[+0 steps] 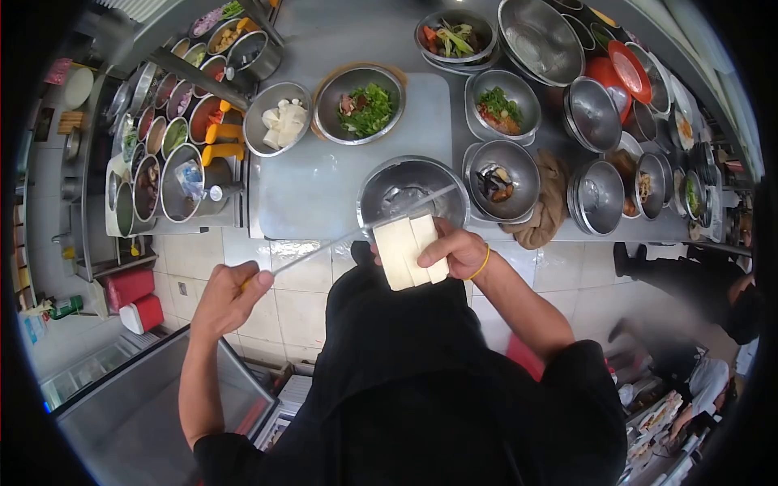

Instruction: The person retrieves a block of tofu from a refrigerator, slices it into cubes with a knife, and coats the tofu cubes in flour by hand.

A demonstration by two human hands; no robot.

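Note:
My left hand (229,298) is closed around the handle of a long, thin knife (314,250); a bit of yellow shows at the grip. The blade slants up to the right, its far part passing over a steel bowl (373,176) at the counter's front edge. On my right hand (462,249) rests a pale block of tofu (397,257), cut into several slabs, with the thumb pressed on top and the other fingers mostly hidden beneath. The block is at the bowl's near rim, just below the blade. A clear, shiny content shows in the bowl.
A white cutting board (312,190) lies behind. Around it stand a bowl of white chunks (255,134), a bowl of chopped greens (324,105) and a bowl with dark pieces (527,190). A brown cloth (549,202) hangs at the edge. Another person's dark-clothed leg (673,267) is at right.

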